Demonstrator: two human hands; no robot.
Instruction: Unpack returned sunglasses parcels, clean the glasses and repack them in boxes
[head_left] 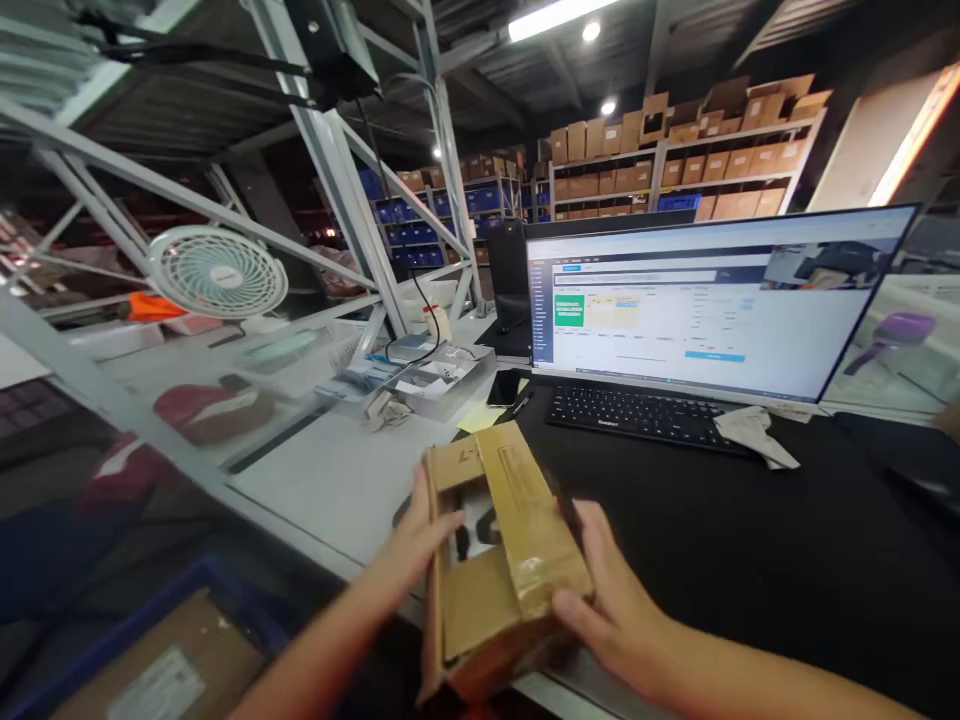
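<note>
A brown cardboard box [484, 605] with glossy tape over one flap is held tilted between both hands, near the front edge of the desk. Through an opening on its left part, something white and black [480, 530] shows inside; I cannot make out its kind. My left hand [420, 530] grips the left side, its thumb reaching over the opening. On the right side, my right hand [604, 590] holds the box with the thumb on the near corner and the other fingers behind the side.
Behind the box stand a monitor [712, 310] and a black keyboard [645, 415] on a black mat [675, 540]. A phone [504, 388], a pen [523, 404] and a grey parts tray [442, 385] lie further left. A blue crate [232, 600] with a carton sits low at left.
</note>
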